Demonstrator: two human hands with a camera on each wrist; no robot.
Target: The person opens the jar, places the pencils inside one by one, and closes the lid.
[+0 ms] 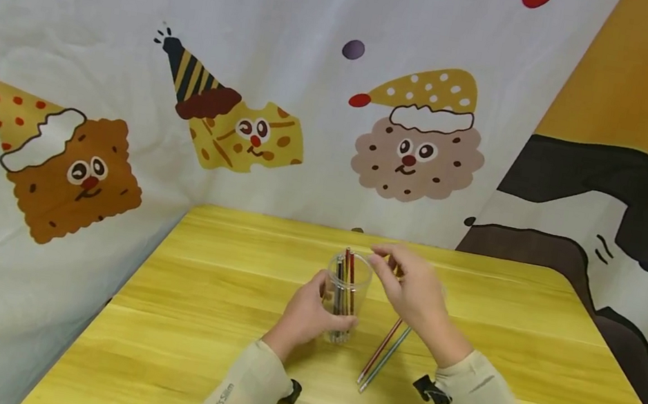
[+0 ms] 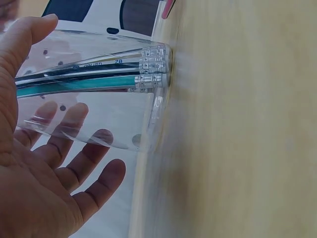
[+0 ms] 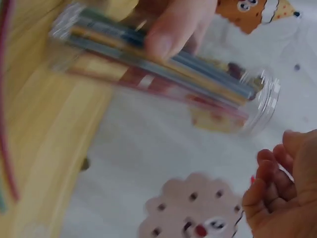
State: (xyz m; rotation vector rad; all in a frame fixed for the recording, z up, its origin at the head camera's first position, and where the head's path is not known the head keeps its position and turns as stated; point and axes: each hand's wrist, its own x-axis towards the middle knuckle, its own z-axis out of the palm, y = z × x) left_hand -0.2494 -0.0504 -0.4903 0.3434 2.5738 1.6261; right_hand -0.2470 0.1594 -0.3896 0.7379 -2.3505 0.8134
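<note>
I'm grasping a clear, round-walled plastic cup (image 1: 363, 293) with my left hand (image 1: 310, 312), the thumb lying across one side and the fingers curving around the other. The cup is standing nearly upright over the yellow wood-grain table (image 1: 217, 326); I can't tell whether its base is fully touching. Inside, a loose bundle of slim coloured pencils (image 1: 345, 289) is leaning together, metal-collared ends down.

My right hand (image 1: 414, 289) is hovering just beside the rim, fingers loosely bent and, as far as I'm seeing, released and gripping nothing. Beneath it, a thin red pencil (image 1: 380, 350) and a thin teal-blue pencil (image 1: 385, 359) are lying side by side on the table.

The likeliest trouble, I'm judging, is tipping: the pencils are standing taller than the rim and making the cup top-heavy, so a knock from my right knuckles could be toppling it if my left grip is too light. Squeezing too hard could be worse, since the wall is looking thin and smooth, and it could be flexing or slipping. My right sleeve (image 1: 495, 402) is hanging close to the two loose pencils, so a careless sweep could be rolling them away.
</note>
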